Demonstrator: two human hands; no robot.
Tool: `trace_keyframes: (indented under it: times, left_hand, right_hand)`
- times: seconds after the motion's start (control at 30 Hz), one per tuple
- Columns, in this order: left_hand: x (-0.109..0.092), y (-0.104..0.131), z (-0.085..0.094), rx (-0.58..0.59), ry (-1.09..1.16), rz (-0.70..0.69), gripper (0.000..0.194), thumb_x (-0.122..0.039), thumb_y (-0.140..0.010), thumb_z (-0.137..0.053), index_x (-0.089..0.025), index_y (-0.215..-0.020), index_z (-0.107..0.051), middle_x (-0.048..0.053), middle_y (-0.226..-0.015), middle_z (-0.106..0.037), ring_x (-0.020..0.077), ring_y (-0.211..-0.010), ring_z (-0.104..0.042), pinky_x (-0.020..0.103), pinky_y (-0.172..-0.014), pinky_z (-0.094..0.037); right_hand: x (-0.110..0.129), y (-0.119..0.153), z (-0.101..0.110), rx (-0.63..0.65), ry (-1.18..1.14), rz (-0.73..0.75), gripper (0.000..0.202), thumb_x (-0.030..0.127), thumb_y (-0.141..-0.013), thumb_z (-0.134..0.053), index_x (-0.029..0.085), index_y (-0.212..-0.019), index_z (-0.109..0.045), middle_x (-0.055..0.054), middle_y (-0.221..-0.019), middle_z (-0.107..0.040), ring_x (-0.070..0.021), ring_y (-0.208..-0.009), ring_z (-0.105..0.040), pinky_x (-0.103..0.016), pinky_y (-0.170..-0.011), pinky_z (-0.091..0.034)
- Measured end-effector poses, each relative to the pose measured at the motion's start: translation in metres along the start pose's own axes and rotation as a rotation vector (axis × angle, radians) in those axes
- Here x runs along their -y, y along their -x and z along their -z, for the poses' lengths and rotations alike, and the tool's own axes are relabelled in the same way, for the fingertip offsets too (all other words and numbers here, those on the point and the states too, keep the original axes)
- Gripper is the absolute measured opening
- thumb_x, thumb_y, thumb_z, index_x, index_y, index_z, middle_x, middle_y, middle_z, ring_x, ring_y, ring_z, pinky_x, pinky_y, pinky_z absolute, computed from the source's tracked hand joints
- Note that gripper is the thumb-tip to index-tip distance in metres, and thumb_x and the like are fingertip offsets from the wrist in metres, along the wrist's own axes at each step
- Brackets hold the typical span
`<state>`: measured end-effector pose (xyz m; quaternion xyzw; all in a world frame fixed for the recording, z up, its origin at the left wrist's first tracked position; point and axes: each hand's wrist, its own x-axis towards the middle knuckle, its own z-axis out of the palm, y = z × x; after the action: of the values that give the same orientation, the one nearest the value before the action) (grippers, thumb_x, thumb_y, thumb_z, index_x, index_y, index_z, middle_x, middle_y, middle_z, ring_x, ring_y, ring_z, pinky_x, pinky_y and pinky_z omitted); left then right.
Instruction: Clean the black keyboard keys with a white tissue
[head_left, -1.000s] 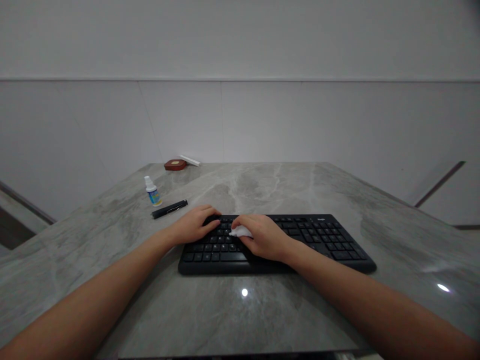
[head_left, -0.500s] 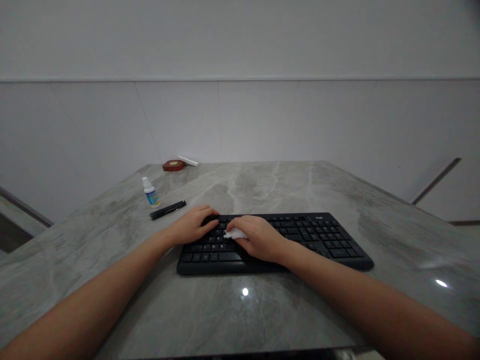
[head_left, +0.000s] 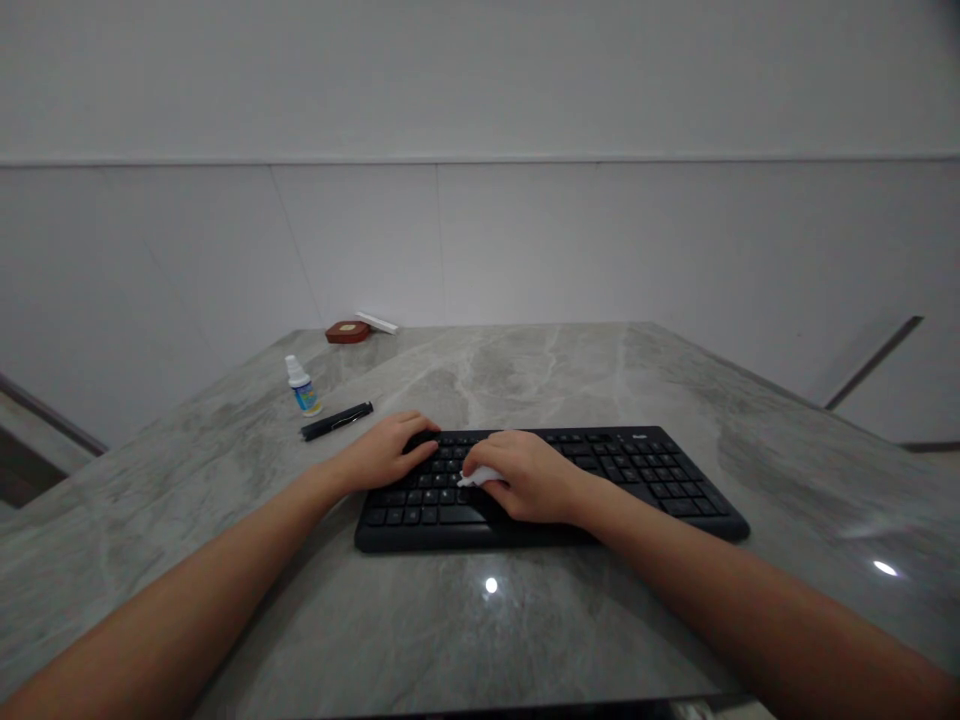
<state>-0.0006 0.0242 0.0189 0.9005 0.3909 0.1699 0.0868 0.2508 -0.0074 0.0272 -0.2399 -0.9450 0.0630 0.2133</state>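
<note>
A black keyboard [head_left: 637, 470] lies on the grey marble-patterned table. My left hand [head_left: 386, 450] rests over the keyboard's upper left corner, thumb and fingers apart, with nothing visible in it; its palm is hidden. Over the left-middle keys, my right hand [head_left: 529, 478] pinches a small white wad [head_left: 481, 477], perhaps tissue or cloth, between thumb and fingers. The wad touches or hovers just above the keys; which one I cannot tell. Part of the keys is hidden under my right hand.
To the left stands a small white bottle with a blue label [head_left: 304, 393]. Beside it lies a black pen-like object [head_left: 337, 421]. A reddish-brown box [head_left: 347, 332] and a white flat strip [head_left: 377, 322] sit at the table's back edge, near the wall [head_left: 525, 240].
My right hand has shifted slightly right and a little nearer to me, with the white wad in its fingers. My left hand stays where it was.
</note>
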Motion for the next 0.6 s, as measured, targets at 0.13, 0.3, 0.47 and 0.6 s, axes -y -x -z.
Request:
trace_keyframes:
  times: [0.13, 0.3, 0.47, 0.6]
  left_hand:
    - [0.0016, 0.0, -0.001, -0.006, -0.004, -0.001, 0.023, -0.032, -0.096, -0.047, -0.018, -0.11, -0.061, 0.006, -0.104, -0.064, 0.0211, -0.098, -0.06, 0.033, -0.088, -0.046]
    - [0.0016, 0.0004, -0.001, -0.01, 0.001, -0.001, 0.023, -0.033, -0.096, -0.048, -0.019, -0.109, -0.061, 0.006, -0.104, -0.064, 0.0212, -0.099, -0.06, 0.033, -0.089, -0.047]
    - [0.0009, 0.0, -0.0006, -0.011, 0.006, -0.003, 0.024, -0.033, -0.096, -0.047, -0.018, -0.109, -0.061, 0.006, -0.104, -0.065, 0.0211, -0.099, -0.06, 0.034, -0.089, -0.046]
    - [-0.0002, -0.0002, -0.0002, -0.011, 0.007, -0.002, 0.023, -0.033, -0.096, -0.047, -0.019, -0.108, -0.061, 0.006, -0.104, -0.065, 0.021, -0.098, -0.06, 0.033, -0.089, -0.047]
  right_hand:
    - [-0.0036, 0.0005, 0.0018, -0.026, 0.015, -0.017, 0.022, 0.008, -0.077, -0.056, 0.015, -0.095, -0.065, -0.007, -0.09, -0.069, -0.0193, -0.081, -0.062, -0.03, -0.075, -0.046]
    - [-0.004, 0.0011, 0.0019, -0.046, 0.05, -0.059, 0.022, 0.008, -0.077, -0.055, 0.015, -0.094, -0.068, -0.007, -0.089, -0.068, -0.0191, -0.08, -0.061, -0.03, -0.074, -0.045]
    - [0.0012, 0.0009, 0.0051, -0.004, 0.049, -0.036, 0.016, 0.014, -0.078, -0.058, 0.015, -0.089, -0.069, -0.007, -0.089, -0.066, -0.0175, -0.077, -0.059, -0.028, -0.069, -0.043]
    - [0.001, 0.0003, 0.0056, 0.001, 0.081, -0.076, 0.015, 0.02, -0.084, -0.056, 0.016, -0.087, -0.07, -0.006, -0.084, -0.064, -0.016, -0.073, -0.056, -0.027, -0.067, -0.04]
